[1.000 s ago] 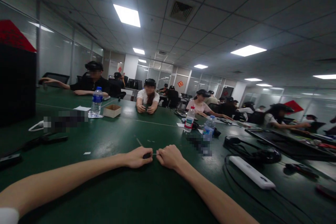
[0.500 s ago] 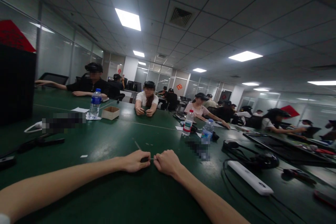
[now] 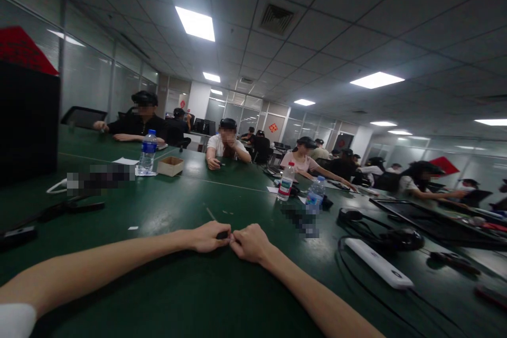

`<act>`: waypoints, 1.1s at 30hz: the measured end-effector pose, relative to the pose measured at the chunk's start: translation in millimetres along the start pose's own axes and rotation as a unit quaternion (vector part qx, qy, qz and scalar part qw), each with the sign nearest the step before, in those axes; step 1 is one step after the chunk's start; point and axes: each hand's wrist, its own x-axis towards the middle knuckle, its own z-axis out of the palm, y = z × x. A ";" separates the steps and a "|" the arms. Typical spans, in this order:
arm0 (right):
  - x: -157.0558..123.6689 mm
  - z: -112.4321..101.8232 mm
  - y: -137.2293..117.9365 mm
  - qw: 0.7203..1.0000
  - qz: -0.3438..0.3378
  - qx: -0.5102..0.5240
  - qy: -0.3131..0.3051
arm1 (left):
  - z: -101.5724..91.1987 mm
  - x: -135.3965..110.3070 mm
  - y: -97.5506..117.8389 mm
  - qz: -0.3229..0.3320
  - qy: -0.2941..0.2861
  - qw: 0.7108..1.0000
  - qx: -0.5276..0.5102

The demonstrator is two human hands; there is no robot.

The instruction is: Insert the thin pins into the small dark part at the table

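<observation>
My left hand (image 3: 210, 236) is closed around a small dark object (image 3: 223, 235), which shows between thumb and fingers; its kind cannot be made out. Right beside it, my right hand (image 3: 250, 243) is curled in a pinch, its fingertips touching or almost touching the left ones. Whatever the right fingers pinch is too small and hidden to name. Both hands are low over the green table (image 3: 166, 296). Just beyond the left hand lies a thin pale strip (image 3: 210, 213), and a small white scrap (image 3: 133, 228) is farther left.
Bottles stand ahead: one blue-labelled (image 3: 148, 154), one red-capped (image 3: 285, 182), one blue-capped (image 3: 315, 195). A small open box (image 3: 170, 166) sits left of centre. On the right lie a white power bank (image 3: 378, 263) with cables and a black headset (image 3: 400, 237). Several people sit around.
My hands have come closer together; the thin light piece that spanned the gap between them no longer shows. Across the table, a person has raised one hand to the face. The view has shifted slightly.
</observation>
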 end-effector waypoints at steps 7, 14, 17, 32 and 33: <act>2.3 1.5 11.8 1.000 0.024 -0.020 -0.003 | -1.9 0.3 -1.3 0.002 -0.002 0.999 0.033; 2.0 -2.9 13.2 0.998 0.043 -0.037 -0.029 | -2.9 1.9 -1.7 -0.020 -0.006 0.999 0.046; 2.8 -4.1 6.1 0.999 0.027 -0.027 -0.025 | -3.6 1.0 -1.5 -0.012 -0.008 0.998 0.055; 6.5 10.2 9.9 0.994 0.064 0.087 -0.001 | -48.2 -2.7 -84.3 -0.151 0.095 0.936 0.303; 6.5 10.7 10.2 0.993 0.066 0.099 -0.002 | -60.7 -10.4 -99.0 -0.193 0.123 0.917 0.328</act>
